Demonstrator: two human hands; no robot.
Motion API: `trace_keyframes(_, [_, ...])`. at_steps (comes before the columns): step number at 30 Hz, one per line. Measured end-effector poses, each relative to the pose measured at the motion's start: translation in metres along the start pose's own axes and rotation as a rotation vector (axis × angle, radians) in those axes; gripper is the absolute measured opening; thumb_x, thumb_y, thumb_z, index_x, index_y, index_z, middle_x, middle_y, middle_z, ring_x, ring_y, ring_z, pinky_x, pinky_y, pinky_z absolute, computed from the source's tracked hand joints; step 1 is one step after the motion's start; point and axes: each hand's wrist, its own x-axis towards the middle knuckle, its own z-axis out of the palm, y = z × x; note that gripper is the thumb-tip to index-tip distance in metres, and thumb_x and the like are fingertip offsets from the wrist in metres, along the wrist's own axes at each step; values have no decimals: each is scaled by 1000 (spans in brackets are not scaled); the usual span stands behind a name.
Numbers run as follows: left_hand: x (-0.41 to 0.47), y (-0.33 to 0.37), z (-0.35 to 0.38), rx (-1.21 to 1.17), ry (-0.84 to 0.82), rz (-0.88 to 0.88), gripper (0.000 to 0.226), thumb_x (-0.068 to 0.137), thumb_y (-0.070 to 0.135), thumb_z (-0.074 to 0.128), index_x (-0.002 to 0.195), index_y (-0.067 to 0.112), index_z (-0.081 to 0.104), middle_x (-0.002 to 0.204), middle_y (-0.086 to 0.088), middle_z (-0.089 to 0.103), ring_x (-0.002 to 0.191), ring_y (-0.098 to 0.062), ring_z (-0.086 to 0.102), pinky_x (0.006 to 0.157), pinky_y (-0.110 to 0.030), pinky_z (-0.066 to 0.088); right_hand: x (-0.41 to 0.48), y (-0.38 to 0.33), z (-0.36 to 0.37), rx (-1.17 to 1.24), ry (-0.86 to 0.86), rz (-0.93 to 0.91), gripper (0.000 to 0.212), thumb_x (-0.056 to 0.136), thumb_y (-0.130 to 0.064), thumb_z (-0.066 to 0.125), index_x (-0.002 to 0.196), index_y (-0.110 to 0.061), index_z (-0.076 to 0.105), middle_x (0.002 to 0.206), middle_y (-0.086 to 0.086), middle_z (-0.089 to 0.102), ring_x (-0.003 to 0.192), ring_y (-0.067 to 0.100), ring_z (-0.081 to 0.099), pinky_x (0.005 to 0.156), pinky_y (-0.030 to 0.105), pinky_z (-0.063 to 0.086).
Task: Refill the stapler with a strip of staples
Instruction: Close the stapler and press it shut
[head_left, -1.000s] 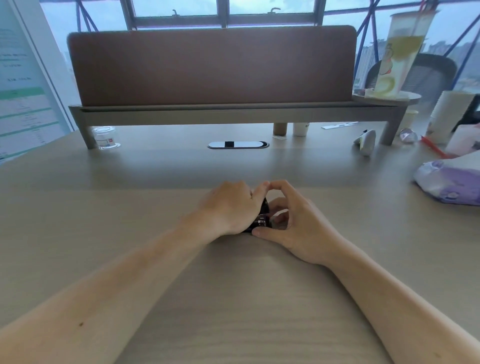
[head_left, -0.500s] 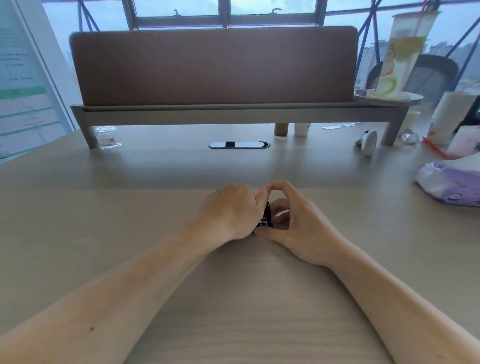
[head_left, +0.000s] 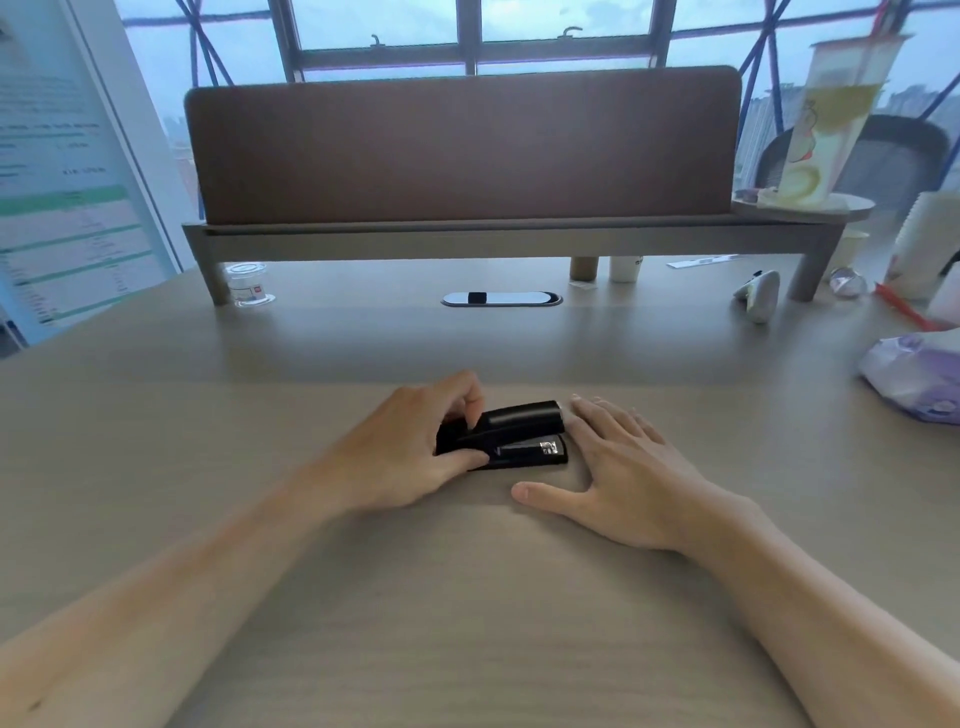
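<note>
A black stapler lies on the wooden desk, its head pointing right and a metal magazine showing under the top arm. My left hand grips its rear end, thumb in front and fingers over the top. My right hand lies flat on the desk just right of the stapler's head, fingers spread, holding nothing. No loose strip of staples is visible.
A brown divider screen on a low shelf crosses the back. A small clear jar stands back left, a cable grommet at centre. A purple packet, cups and a tall drink cup sit at right.
Both hands were cupped tightly over the stapler, hiding it. My right hand has let go and opened flat to the right, so the stapler is now exposed.
</note>
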Motion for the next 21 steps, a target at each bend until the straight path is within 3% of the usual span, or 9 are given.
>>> trace_keyframes(8, [68, -58, -5, 51, 258, -232, 31, 85, 23, 79, 93, 21, 49, 88, -5, 69, 65, -14, 53, 61, -28, 42, 46, 11, -11, -12, -77, -28, 121, 70, -100, 27, 170, -35, 5, 181, -7, -2, 166, 11, -8, 134, 46, -6])
trace_keyframes(13, [129, -93, 8, 104, 325, -332, 29, 88, 21, 74, 99, 19, 48, 101, -11, 67, 85, -36, 60, 71, -40, 48, 80, 14, -9, -20, -52, -64, 121, 68, -102, 20, 170, -37, 7, 181, -9, 1, 166, 10, -6, 134, 49, -4])
trace_keyframes(21, [195, -120, 17, 147, 353, -420, 29, 91, 24, 70, 106, 17, 45, 111, -15, 64, 96, -38, 57, 77, -40, 46, 87, 20, -3, -42, -19, -95, 117, 69, -101, 15, 169, -41, 3, 180, -13, -1, 166, 7, -8, 134, 47, -4])
